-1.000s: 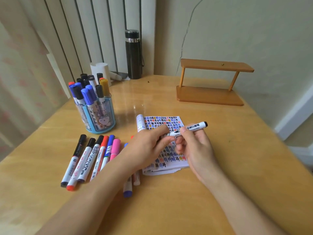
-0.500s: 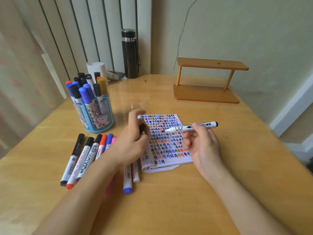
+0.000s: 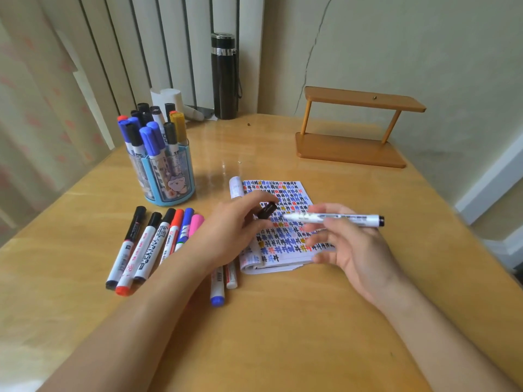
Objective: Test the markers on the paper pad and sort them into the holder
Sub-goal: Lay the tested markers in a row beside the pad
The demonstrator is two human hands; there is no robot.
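My right hand (image 3: 353,244) holds an uncapped white marker (image 3: 334,218) level above the paper pad (image 3: 283,222), its tip pointing left. My left hand (image 3: 229,233) pinches the marker's black cap (image 3: 266,209) just left of the tip, a small gap between them. The pad is covered with rows of coloured test marks. A blue holder (image 3: 169,179) at the back left is packed with several upright markers. A row of several loose markers (image 3: 152,244) lies left of my left arm, and two more (image 3: 218,287) poke out under my wrist.
A wooden two-tier stand (image 3: 353,128) sits at the back right. A black flask (image 3: 225,77) and a white roll (image 3: 169,97) stand against the back wall. The table edge (image 3: 467,222) runs close on the right.
The cap has come off the marker into my left hand. My right hand has swung the marker level, tip left, and the two hands have drawn closer over the pad.
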